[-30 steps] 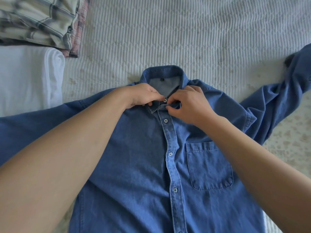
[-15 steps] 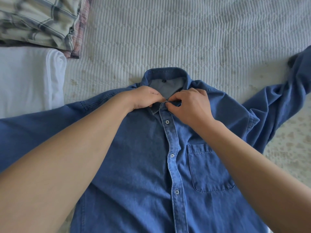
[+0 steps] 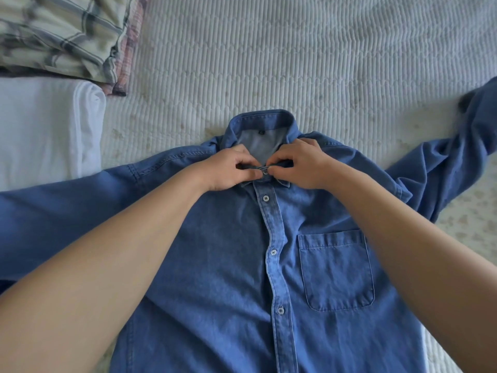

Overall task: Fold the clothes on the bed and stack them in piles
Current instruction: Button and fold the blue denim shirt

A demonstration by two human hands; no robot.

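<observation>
My left hand [image 3: 228, 168] and right hand [image 3: 298, 164] each pinch a side of the collar [image 3: 262, 119] at the top button [image 3: 265, 170], fingers curled on the cloth. The shirt [image 3: 223, 251] lies face up on the bed [image 3: 295, 63], 3 buttons below look fastened, its sleeves spread to both sides. I judge the risk is the button slipping the hole, since thick denim resists; tugging could skew the placket and wrinkle the front. A white pile [image 3: 40, 130] and plaid cloth [image 3: 59, 33] sit well apart, far left.
</observation>
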